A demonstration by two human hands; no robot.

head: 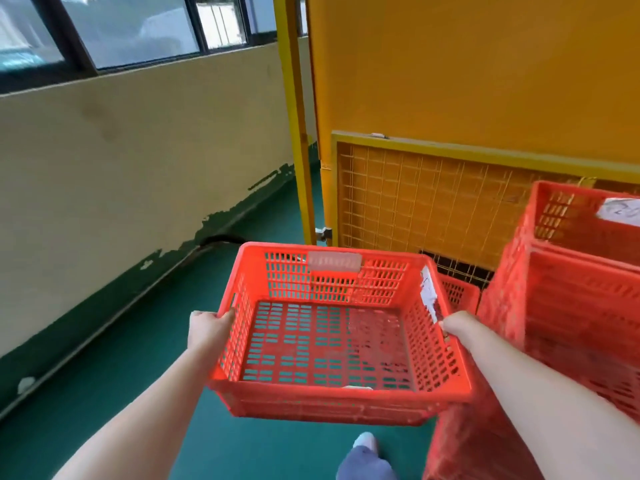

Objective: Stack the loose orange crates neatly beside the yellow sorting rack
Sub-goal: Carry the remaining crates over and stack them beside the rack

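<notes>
I carry an empty orange slotted crate (332,341) level above the green floor, in the middle of the view. My left hand (207,329) grips its left rim and my right hand (457,325) grips its right rim. White labels stick to the crate's far wall and right wall. To the right stands a tall stack of orange crates (568,306) with a white paper in the top one. Another orange crate (459,292) shows low down between the held crate and the stack. The yellow sorting rack (450,98) with a mesh panel rises just behind.
A cream wall (121,168) with windows runs along the left. Green floor (138,358) lies between the wall and the crates. A yellow post (298,133) stands at the rack's left edge. My foot in a white shoe (365,443) is below the held crate.
</notes>
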